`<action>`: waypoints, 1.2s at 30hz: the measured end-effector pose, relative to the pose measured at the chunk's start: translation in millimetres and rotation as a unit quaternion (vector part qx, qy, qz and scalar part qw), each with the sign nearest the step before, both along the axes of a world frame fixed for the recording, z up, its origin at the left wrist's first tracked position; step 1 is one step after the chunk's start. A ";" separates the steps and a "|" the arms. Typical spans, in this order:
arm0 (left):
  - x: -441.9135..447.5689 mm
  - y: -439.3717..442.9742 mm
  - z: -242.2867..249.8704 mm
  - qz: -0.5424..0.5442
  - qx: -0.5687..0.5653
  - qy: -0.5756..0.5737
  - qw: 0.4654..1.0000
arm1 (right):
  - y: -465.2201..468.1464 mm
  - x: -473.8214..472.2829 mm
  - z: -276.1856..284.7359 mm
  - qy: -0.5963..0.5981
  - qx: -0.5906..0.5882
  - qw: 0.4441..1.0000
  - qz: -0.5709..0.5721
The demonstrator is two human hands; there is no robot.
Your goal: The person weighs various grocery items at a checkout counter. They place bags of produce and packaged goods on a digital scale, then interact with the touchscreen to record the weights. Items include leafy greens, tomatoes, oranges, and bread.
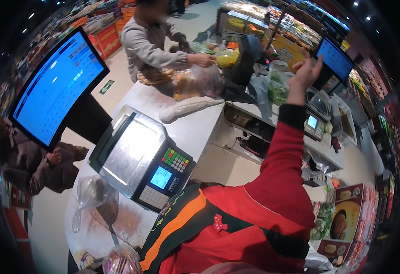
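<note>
My right hand (305,70) is raised at the end of a red sleeve, with its fingers apart and nothing in it. It is nearest the lit monitor (335,60) and overlaps its left edge; whether a finger touches the screen I cannot tell. Below the hand, a clear bag of leafy greens (278,85) lies on the counter beside a dark device (246,61). A card terminal (314,125) with a keypad stands right of my sleeve. My left hand is out of view. Directly before me sits a weighing scale (128,150) with a steel plate and lit display.
Across the white counter (200,116), a person in grey (148,48) reaches among bagged produce (200,80). Another monitor (61,89) rises behind the scale. A pale cloth-like roll (189,107) and a tied plastic bag (95,191) lie on the counter. Another person (42,164) stands at left.
</note>
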State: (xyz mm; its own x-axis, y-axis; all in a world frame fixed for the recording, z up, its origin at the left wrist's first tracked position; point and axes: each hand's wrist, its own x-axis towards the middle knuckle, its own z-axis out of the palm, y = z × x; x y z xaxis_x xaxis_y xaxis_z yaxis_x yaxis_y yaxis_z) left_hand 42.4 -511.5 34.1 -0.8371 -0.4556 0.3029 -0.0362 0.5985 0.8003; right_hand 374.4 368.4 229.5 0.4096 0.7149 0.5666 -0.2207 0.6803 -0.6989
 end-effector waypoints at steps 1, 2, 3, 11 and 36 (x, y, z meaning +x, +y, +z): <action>-9.8 7.1 -5.0 -0.005 -0.013 0.006 1.000 | 17.0 25.3 10.2 0.010 -0.045 0.999 -0.009; -21.9 15.6 -10.5 -0.008 -0.030 0.006 1.000 | 34.7 43.1 20.0 0.014 -0.094 0.995 -0.017; -27.6 21.3 -16.1 -0.010 -0.045 0.010 0.999 | 48.2 65.4 24.3 -0.001 -0.149 0.989 -0.018; -58.5 58.4 4.3 -0.086 -0.277 0.171 0.941 | 159.4 159.8 7.9 -0.111 -0.288 0.948 0.074; -25.7 426.1 34.4 -0.440 -0.181 0.081 0.876 | 166.6 28.2 -14.6 -0.090 -0.057 0.977 0.183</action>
State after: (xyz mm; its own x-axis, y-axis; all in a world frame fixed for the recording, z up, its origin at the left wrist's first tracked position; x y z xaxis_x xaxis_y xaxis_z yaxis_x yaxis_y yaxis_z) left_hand 16.7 -85.4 68.5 -0.7494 0.4940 0.4409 0.6621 0.5541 0.5046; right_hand 402.6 535.0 214.8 0.0147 0.8573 0.5146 -0.3010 0.4946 -0.8153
